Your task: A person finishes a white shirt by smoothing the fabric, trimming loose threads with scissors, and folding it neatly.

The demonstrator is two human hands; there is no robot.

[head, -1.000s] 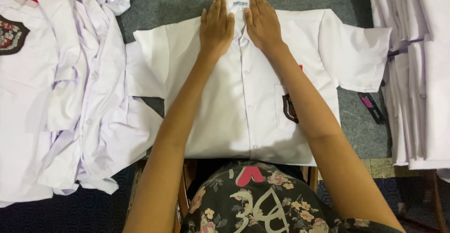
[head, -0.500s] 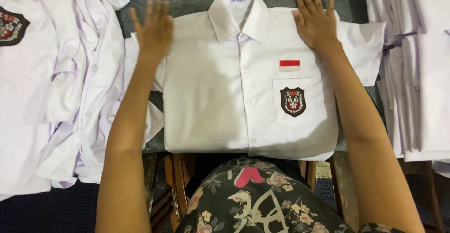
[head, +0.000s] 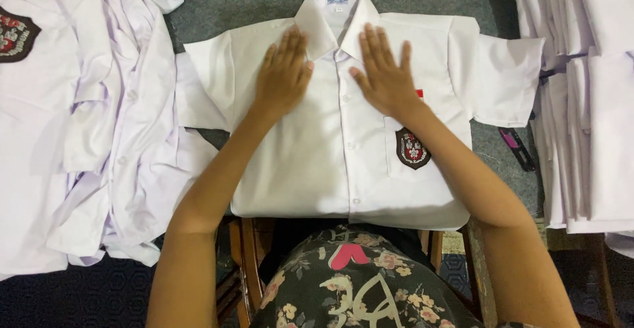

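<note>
Creases could get pressed into the white shirt (head: 330, 163) if the left hand (head: 282, 77) and right hand (head: 383, 77), fingers released and flat, drag unevenly across it.

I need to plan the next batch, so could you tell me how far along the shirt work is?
Done: neat stack of folded shirts on the right. In hand: the white shirt lies buttoned and face up on the grey surface, left hand and right hand flat on its chest, sleeves not yet folded. Left: the loose heap of shirts on the left.
</note>
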